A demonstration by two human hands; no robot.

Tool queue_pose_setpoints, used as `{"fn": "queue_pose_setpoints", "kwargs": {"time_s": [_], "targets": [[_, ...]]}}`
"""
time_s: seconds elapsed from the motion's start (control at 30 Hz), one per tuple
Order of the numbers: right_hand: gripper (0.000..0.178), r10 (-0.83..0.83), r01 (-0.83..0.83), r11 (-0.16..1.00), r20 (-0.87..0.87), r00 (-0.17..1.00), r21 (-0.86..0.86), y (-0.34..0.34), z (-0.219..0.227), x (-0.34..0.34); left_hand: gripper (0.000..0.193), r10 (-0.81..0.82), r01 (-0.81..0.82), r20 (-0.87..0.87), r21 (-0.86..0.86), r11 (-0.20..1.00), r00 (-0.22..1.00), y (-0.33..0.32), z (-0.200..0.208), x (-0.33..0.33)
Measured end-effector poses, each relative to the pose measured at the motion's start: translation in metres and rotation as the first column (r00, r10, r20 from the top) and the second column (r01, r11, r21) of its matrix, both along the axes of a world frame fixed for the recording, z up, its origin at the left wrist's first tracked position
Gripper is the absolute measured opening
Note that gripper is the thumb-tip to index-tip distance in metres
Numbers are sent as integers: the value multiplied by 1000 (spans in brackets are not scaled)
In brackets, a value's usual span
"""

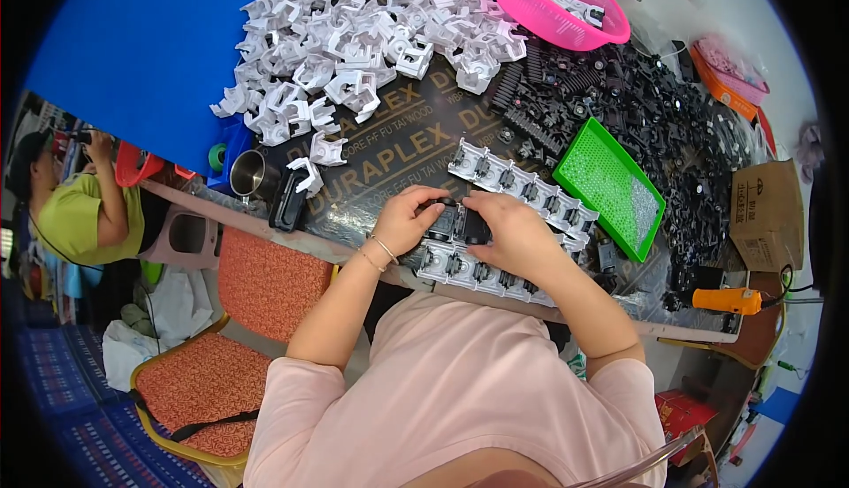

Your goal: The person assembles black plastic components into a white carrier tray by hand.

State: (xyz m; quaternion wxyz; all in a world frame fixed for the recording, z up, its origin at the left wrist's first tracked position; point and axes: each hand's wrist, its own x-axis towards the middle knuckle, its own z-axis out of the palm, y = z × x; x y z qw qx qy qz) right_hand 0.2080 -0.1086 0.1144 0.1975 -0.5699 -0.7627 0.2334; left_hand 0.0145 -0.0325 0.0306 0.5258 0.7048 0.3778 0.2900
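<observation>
I get bright, diffuse light with soft shadows. Glare streaks the worktop (352, 207) left of centre, the plastic holders (529, 191) gleam, and the black parts (694, 148) at right merge darkly. Straight edges bow toward my blackened rim; the far right looks hazy.

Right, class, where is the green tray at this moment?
In the head view, the green tray lies right of centre, up and to the right of the right hand, between the farther row of white pieces and the spread of black parts.
</observation>
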Motion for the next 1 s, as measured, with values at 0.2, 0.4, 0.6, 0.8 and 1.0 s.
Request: {"fn": "queue_pose_setpoints", "kwargs": {"time_s": [0.2, 0.4, 0.6, 0.8, 1.0], "targets": [[58, 45, -47, 998, 80, 996, 29, 0, -1, -3, 22, 2, -2, -13, 7, 1000, 1000, -1, 3, 0], [57, 45, -46, 999, 110, 993, 9, 1, 2, -10, 22, -5, 5, 14, -1, 1000, 1000, 0, 0, 0], [58, 8, -4, 999, 122, 993, -36, 1, -2, -14, 22, -15, 15, -1, -1, 1000, 1000, 0, 2, -1], [71, 6, -2, 1000, 136, 991, -31, 0, -2, -12, 57, 99, -60, -246, 161, 985, 964, -12, 34, 4], [78, 47, -46, 999, 69, 996, -28, 1, -11, -6, 64, 90, -31, -419, 144, 989, 903, -10, 41, 15]]}}
